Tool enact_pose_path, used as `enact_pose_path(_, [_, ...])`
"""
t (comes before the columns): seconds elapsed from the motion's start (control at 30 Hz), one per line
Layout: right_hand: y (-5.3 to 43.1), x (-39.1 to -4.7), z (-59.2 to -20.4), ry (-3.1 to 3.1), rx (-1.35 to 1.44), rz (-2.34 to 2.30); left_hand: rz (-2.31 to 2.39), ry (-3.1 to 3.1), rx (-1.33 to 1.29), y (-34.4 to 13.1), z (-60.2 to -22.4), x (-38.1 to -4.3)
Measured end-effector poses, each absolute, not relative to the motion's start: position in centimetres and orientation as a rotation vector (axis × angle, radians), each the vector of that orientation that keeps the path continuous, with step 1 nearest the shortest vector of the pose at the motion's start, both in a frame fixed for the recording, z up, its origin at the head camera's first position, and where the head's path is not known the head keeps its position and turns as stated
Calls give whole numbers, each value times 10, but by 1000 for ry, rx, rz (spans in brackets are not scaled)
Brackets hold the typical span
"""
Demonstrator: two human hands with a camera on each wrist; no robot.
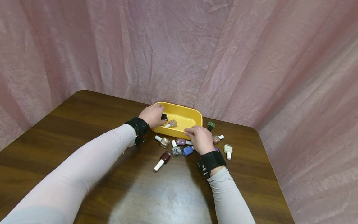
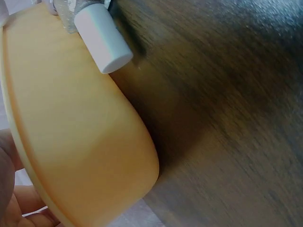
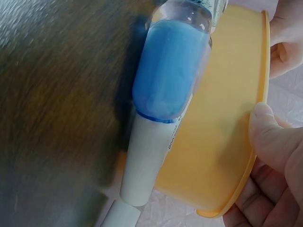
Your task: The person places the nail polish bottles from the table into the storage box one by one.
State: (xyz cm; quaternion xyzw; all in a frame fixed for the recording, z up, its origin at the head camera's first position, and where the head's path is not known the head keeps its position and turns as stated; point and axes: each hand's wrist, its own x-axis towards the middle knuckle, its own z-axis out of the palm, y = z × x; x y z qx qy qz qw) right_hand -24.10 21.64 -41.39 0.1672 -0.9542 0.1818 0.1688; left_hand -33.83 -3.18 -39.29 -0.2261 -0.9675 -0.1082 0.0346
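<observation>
My left hand (image 1: 153, 115) reaches over the left end of a yellow plastic tub (image 1: 183, 109). Between its thumb and fingers shows a black part of a nail polish bottle (image 1: 164, 117); the rest is hidden. Inside the tub, near that thumb, lies a glittery bottle (image 1: 173, 123) with a white cap. At the tub's front right, my right hand (image 1: 202, 138) pinches the rim, its thumb (image 3: 265, 124) on the outer side. Below that hand are a blue nail polish bottle (image 3: 168, 71) and a mauve one (image 1: 181, 142), both on the table.
More nail polish bottles lie before the tub: gold glitter (image 1: 164, 142), silver glitter (image 1: 176, 151) and dark red (image 1: 165, 157). To the right are green (image 1: 211, 125), pinkish glitter (image 1: 216, 139) and pale (image 1: 227, 149) ones. A pink curtain (image 1: 179, 56) hangs behind the wooden table (image 1: 92, 115).
</observation>
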Motion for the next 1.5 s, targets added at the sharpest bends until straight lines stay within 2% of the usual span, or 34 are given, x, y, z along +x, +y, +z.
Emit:
enact_pose_path(0.93, [217, -242, -414, -2702, 491, 526, -217, -3102, -666, -19, -388, -341])
enact_pose_path(1.5, [216, -242, -414, -2710, 479, 528, -91, -3126, -681, -15, -369, -321])
